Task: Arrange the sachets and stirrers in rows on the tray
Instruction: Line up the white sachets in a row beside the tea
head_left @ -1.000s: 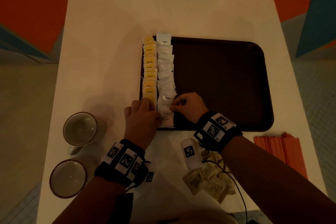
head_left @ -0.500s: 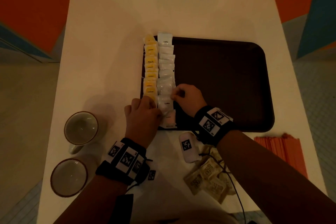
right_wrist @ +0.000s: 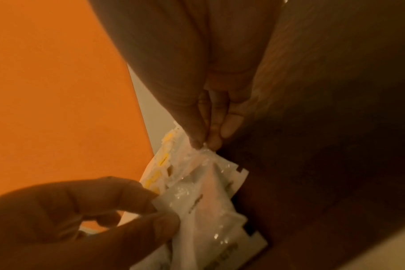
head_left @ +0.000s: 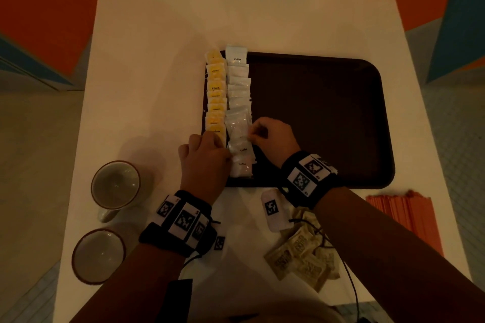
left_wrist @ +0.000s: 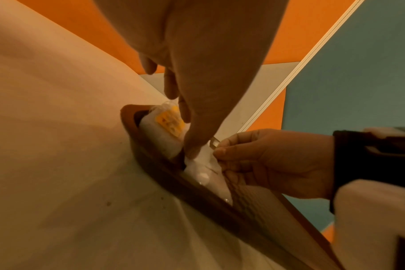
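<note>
A dark brown tray (head_left: 328, 118) lies mid-table. Along its left edge runs a row of yellow sachets (head_left: 216, 97), and beside it a row of white sachets (head_left: 238, 92). My left hand (head_left: 226, 155) sits at the near end of both rows. Its thumb and finger pinch the left edge of a white sachet (right_wrist: 197, 202). My right hand (head_left: 250, 136) is on the row's right side and pinches the clear edge of a white sachet (left_wrist: 204, 164). Loose brown sachets (head_left: 301, 259) and orange stirrers (head_left: 404, 220) lie on the table in front of the tray.
Two cups (head_left: 115, 183) (head_left: 98, 254) stand at the table's near left. A white tagged block (head_left: 273, 208) with a cable lies just before the tray. The tray's right part is bare, and the white table (head_left: 236, 8) stretches beyond it.
My right hand has moved away from me along the white row, from its near end toward the middle. The left hand has stayed almost in place.
</note>
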The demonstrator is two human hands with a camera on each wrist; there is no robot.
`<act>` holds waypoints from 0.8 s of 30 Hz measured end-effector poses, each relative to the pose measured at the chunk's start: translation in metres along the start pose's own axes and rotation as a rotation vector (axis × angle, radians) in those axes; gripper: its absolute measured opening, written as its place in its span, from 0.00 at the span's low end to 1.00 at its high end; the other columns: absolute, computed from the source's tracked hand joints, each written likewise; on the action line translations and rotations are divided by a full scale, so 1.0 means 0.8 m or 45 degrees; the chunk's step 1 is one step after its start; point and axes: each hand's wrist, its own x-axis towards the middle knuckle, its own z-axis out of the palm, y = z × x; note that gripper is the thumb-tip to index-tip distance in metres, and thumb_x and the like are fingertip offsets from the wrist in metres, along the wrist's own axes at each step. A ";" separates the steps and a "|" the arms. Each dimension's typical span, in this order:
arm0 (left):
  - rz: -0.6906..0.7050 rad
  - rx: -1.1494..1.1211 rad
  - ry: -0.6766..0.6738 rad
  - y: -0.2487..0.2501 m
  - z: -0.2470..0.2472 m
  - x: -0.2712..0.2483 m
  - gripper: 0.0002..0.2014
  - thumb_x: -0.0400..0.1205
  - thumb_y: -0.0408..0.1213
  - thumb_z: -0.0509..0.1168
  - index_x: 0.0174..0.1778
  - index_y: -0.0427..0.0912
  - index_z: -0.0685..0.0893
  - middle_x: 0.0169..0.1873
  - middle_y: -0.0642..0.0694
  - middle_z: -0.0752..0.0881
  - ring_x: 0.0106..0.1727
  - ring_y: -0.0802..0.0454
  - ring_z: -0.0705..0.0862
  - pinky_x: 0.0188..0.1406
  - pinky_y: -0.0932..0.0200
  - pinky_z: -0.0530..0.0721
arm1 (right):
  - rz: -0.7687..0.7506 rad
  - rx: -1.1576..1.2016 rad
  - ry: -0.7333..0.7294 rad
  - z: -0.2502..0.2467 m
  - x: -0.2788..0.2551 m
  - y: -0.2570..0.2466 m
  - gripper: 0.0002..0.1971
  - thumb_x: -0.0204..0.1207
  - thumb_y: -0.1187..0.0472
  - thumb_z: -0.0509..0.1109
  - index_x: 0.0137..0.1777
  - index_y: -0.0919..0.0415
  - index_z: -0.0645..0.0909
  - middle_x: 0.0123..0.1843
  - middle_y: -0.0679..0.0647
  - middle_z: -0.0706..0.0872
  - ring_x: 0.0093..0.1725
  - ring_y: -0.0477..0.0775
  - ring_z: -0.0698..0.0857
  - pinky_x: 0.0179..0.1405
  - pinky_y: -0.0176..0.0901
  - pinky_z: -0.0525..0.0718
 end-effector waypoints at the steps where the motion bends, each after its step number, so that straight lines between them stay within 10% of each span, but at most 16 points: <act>1: 0.004 0.016 -0.007 0.001 -0.001 0.003 0.06 0.68 0.44 0.74 0.36 0.47 0.89 0.45 0.45 0.79 0.47 0.39 0.74 0.43 0.47 0.69 | 0.020 0.007 0.025 -0.001 -0.001 0.001 0.02 0.74 0.63 0.71 0.46 0.59 0.81 0.46 0.49 0.83 0.45 0.43 0.79 0.44 0.29 0.74; 8: 0.026 0.039 -0.027 0.004 0.001 0.013 0.08 0.69 0.45 0.74 0.38 0.44 0.88 0.46 0.44 0.79 0.48 0.39 0.75 0.45 0.45 0.72 | 0.179 -0.076 -0.277 -0.009 -0.034 0.013 0.11 0.67 0.60 0.78 0.44 0.58 0.79 0.43 0.50 0.82 0.42 0.47 0.80 0.36 0.32 0.77; 24: -0.072 -0.056 -0.084 0.008 0.001 0.004 0.12 0.73 0.50 0.70 0.47 0.48 0.88 0.54 0.46 0.75 0.56 0.42 0.68 0.52 0.46 0.68 | 0.190 0.155 -0.082 0.016 -0.069 0.018 0.11 0.67 0.65 0.77 0.48 0.58 0.80 0.44 0.47 0.82 0.42 0.40 0.81 0.39 0.24 0.77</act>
